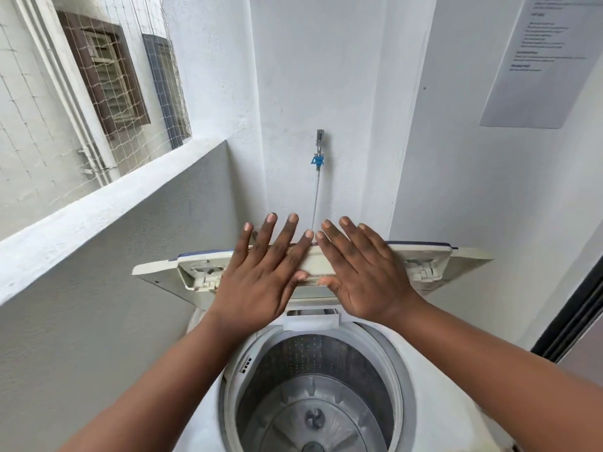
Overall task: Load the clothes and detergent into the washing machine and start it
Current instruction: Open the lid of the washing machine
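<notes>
Our left hand [257, 282] and right hand [362, 272] lie flat, fingers spread, thumbs tucked under the raised lid [424, 265] of the washing machine [434, 370]. Its drum [313, 396] stands open below, near the wall tap [318, 151].

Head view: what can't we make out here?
- Notice on the wall: print too small and blurred to read.
- Lid centre: hidden under the left hand and right hand.
- Drum: near part cut off by the bottom edge; no clothes in the part shown.
- Hose lower end: hidden behind the lid.
- Clothes, detergent, controls: not in view.
</notes>
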A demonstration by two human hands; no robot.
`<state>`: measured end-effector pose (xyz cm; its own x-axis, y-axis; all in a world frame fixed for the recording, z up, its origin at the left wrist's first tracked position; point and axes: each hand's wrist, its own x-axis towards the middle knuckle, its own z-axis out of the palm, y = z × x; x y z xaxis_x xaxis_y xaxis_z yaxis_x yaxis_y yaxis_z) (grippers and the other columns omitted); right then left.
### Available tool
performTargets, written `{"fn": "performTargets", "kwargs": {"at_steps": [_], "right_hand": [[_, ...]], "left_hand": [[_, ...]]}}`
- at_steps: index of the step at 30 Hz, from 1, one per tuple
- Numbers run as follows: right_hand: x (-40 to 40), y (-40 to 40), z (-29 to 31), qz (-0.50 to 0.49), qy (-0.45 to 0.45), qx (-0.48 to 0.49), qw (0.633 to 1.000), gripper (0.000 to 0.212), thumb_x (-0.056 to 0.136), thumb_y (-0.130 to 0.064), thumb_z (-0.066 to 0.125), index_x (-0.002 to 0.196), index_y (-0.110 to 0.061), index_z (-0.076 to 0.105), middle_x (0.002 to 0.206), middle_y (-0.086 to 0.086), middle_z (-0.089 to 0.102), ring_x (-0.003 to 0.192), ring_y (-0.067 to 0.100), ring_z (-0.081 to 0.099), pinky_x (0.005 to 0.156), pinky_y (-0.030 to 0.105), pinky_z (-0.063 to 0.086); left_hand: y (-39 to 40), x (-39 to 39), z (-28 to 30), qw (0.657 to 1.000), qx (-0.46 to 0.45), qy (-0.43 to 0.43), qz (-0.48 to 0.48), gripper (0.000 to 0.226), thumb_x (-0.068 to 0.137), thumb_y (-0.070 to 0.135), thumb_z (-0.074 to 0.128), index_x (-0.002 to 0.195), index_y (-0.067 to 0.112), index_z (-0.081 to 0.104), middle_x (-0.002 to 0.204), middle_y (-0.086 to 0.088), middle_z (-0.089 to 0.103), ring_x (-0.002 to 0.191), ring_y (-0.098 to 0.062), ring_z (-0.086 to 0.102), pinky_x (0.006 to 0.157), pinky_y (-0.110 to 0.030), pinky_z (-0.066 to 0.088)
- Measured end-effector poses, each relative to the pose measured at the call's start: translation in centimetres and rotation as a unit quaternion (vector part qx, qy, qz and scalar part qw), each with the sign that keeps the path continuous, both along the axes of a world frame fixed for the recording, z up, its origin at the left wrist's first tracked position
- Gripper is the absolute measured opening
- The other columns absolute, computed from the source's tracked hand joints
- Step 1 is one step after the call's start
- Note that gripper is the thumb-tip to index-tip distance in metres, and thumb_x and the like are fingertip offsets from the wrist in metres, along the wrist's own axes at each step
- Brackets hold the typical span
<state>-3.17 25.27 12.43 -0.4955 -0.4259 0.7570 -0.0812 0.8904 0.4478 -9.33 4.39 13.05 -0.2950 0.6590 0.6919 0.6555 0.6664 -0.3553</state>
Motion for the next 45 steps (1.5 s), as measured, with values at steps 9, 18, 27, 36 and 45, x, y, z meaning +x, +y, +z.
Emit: {"fn": "performTargets", "kwargs": {"at_steps": [9, 18, 27, 36, 45], "right_hand": [[-5.8, 1.9, 3.5, -0.031, -0.012, 0.028, 0.999, 0.054, 0.096, -0.036, 0.042, 0.142, -0.008, 0.042, 0.148, 0.010, 0.042, 0.138, 0.028, 0.038, 0.112, 0.039, 0.029], [-11.7, 3.5, 5.8, -0.036, -0.105, -0.056, 0.992, 0.054, 0.096, -0.037, 0.036, 0.140, -0.008, 0.044, 0.144, 0.011, 0.049, 0.131, 0.029, 0.048, 0.107, 0.040, 0.038], [-15.9, 4.6, 5.7, -0.042, -0.146, -0.109, 0.982, 0.053, 0.097, -0.038, 0.034, 0.140, -0.008, 0.044, 0.142, 0.012, 0.051, 0.127, 0.031, 0.051, 0.105, 0.040, 0.038], [-17.6, 5.2, 6.0, -0.051, -0.188, -0.125, 0.973, 0.053, 0.099, -0.037, 0.033, 0.144, -0.010, 0.037, 0.149, 0.011, 0.041, 0.136, 0.030, 0.041, 0.108, 0.041, 0.033], [-18.3, 5.4, 6.0, -0.057, -0.216, -0.127, 0.966, 0.054, 0.099, -0.037, 0.033, 0.144, -0.008, 0.037, 0.149, 0.013, 0.041, 0.136, 0.031, 0.040, 0.109, 0.042, 0.034]], "left_hand": [[2.6, -5.5, 3.4, 0.999, 0.010, -0.047, 0.026, 0.064, 0.099, 0.048, 0.015, 0.150, 0.010, 0.025, 0.158, -0.012, 0.020, 0.147, -0.031, 0.012, 0.120, -0.046, 0.008], [5.5, -11.6, 5.4, 0.994, 0.008, -0.098, 0.046, 0.068, 0.097, 0.048, 0.012, 0.151, 0.006, 0.019, 0.159, -0.015, 0.014, 0.148, -0.029, 0.007, 0.120, -0.039, 0.000], [7.5, -15.6, 5.4, 0.988, 0.020, -0.141, 0.062, 0.064, 0.100, 0.043, 0.018, 0.152, 0.006, 0.014, 0.160, -0.015, 0.011, 0.149, -0.029, 0.004, 0.121, -0.041, 0.000], [8.5, -17.4, 5.3, 0.984, 0.021, -0.156, 0.078, 0.064, 0.101, 0.044, 0.018, 0.152, 0.007, 0.010, 0.161, -0.013, 0.007, 0.149, -0.028, 0.000, 0.121, -0.041, -0.002], [8.8, -17.8, 5.4, 0.980, 0.011, -0.171, 0.100, 0.065, 0.100, 0.045, 0.016, 0.152, 0.007, 0.007, 0.161, -0.013, 0.005, 0.149, -0.027, -0.001, 0.121, -0.041, -0.004]]}}
